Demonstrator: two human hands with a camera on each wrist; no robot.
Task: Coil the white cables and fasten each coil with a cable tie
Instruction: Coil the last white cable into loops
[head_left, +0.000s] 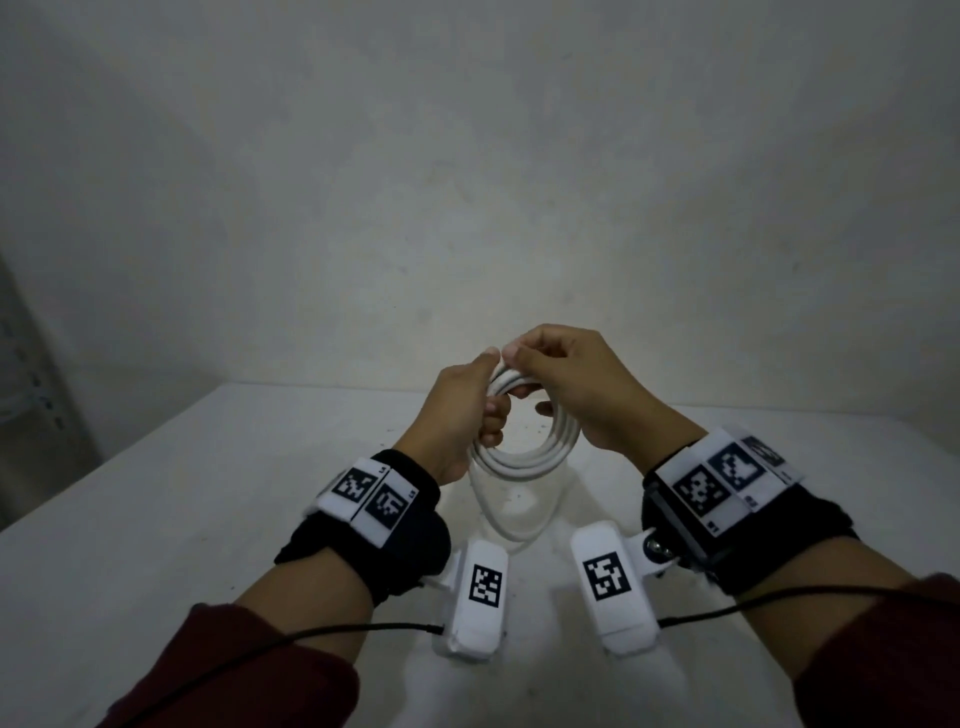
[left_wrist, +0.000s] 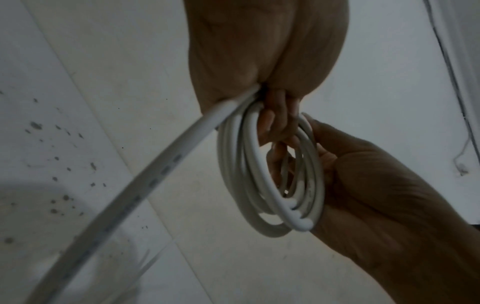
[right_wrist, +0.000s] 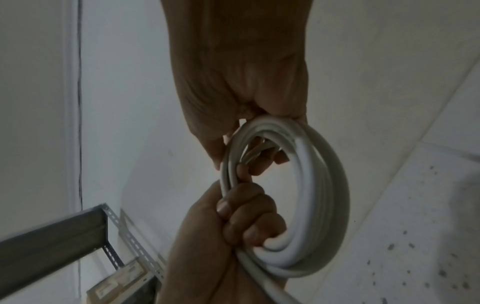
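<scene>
A white cable coil (head_left: 524, 460) of several loops hangs upright above the white table (head_left: 156, 545). My left hand (head_left: 483, 402) grips the coil's left side, fingers curled through the loops. My right hand (head_left: 537, 382) pinches the top of the coil beside the left thumb. A loose strand (head_left: 511, 527) of the same cable drops from the coil to the table. In the left wrist view that strand (left_wrist: 155, 174) runs down-left from my fist, past the coil (left_wrist: 270, 181). The right wrist view shows the coil (right_wrist: 319, 185) with left fingers (right_wrist: 241, 224) wrapped round it. I see no cable tie.
The table has dark specks (left_wrist: 54, 160) on it and ends at a plain wall (head_left: 467, 182). A grey metal shelf rack (right_wrist: 64, 236) with a labelled box (right_wrist: 122, 281) stands off to the left, below table height.
</scene>
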